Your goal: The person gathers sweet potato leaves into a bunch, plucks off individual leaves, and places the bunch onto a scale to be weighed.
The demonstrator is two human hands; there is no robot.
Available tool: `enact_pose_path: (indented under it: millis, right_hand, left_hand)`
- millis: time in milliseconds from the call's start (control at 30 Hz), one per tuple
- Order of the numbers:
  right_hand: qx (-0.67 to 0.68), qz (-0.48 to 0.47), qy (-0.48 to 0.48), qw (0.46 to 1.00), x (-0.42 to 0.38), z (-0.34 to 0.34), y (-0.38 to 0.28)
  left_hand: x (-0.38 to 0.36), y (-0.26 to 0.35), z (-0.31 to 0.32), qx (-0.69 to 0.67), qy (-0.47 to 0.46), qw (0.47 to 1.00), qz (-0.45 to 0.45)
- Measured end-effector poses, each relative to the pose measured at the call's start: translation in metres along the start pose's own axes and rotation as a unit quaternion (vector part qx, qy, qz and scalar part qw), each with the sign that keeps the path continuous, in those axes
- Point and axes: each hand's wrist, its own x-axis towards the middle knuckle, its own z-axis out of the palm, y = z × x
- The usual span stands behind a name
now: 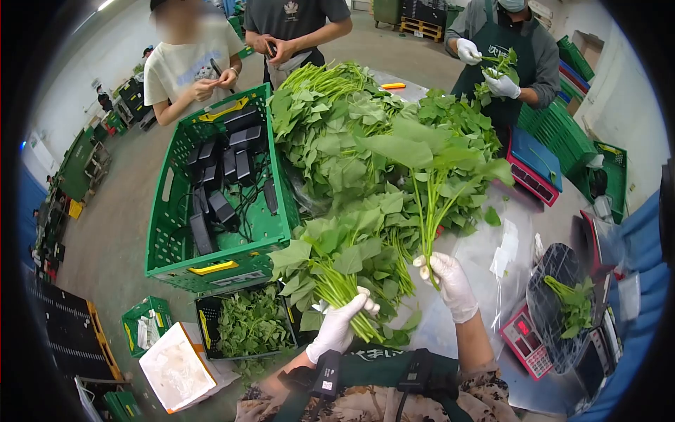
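Observation:
White gloves cover both of my hands. My left hand point(342, 325) is wrapped round a thick bunch of leafy green stems point(336, 285), whose cut ends point toward my body. To the right, my right hand point(450, 281) pinches a few long stems point(436, 204) near their lower ends, with the broad leaves upright and partly blurred. Behind both hands lies a large pile of leafy greens point(337, 133) on the metal table point(471, 264). A small bunch point(573, 306) rests on a plastic-covered scale at the right.
A green crate point(163, 232) with black devices stands left of the pile. A red scale point(527, 341) is at right, a blue-topped scale point(534, 165) farther back. A co-worker point(506, 70) in gloves holds greens; two people stand opposite. A white box point(179, 366) sits lower left.

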Motion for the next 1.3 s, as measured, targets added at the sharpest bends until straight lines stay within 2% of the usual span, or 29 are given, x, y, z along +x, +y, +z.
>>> enact_pose_path:
  millis: [167, 367, 467, 500, 600, 733, 833, 933, 1000, 1133, 1233, 1300]
  right_hand:
    - [-0.018, 0.014, -0.035, 0.999, -0.011, 0.025, -0.011]
    - [-0.054, 0.051, -0.050, 0.996, -0.019, 0.044, -0.016]
    - [-0.207, 0.003, -0.023, 0.978, -0.022, 0.055, -0.002]
    - [-0.338, -0.083, 0.007, 0.937, -0.025, 0.062, -0.002]
    - [-0.571, -0.247, 0.063, 0.780, -0.031, 0.069, 0.009]
    - [-0.546, -0.251, 0.072, 0.796, -0.036, 0.074, 0.008]
    - [-0.534, -0.228, 0.043, 0.813, -0.037, 0.073, 0.004]
    - [-0.447, -0.117, -0.001, 0.887, -0.038, 0.067, -0.002]
    - [-0.426, -0.155, 0.028, 0.891, -0.036, 0.069, -0.003]
    - [-0.440, -0.191, 0.080, 0.874, -0.034, 0.084, -0.017]
    - [-0.433, -0.258, 0.070, 0.861, -0.031, 0.091, -0.020]
    - [-0.507, -0.290, 0.045, 0.810, -0.024, 0.095, -0.023]
  left_hand:
    - [0.008, 0.001, 0.015, -0.019, 0.018, 1.000, 0.014]
    - [0.013, 0.000, 0.023, -0.029, -0.009, 0.999, 0.034]
    - [0.011, 0.007, 0.032, -0.020, -0.011, 0.999, 0.030]
    - [0.012, 0.007, 0.034, -0.021, -0.010, 0.999, 0.034]
    - [0.016, 0.003, 0.028, -0.007, -0.016, 0.999, 0.049]
    - [0.023, -0.005, 0.016, -0.025, -0.033, 0.999, 0.034]
    - [0.022, -0.003, 0.012, -0.019, -0.026, 0.999, 0.012]
    - [0.020, -0.001, 0.009, 0.002, -0.026, 1.000, 0.006]
    - [0.018, 0.000, 0.009, 0.008, -0.024, 1.000, 0.006]
    - [0.018, -0.001, 0.009, 0.010, -0.019, 1.000, 0.021]
    - [0.017, -0.003, 0.007, -0.001, -0.022, 0.999, 0.027]
    - [0.018, -0.003, 0.004, -0.008, -0.044, 0.999, 0.031]
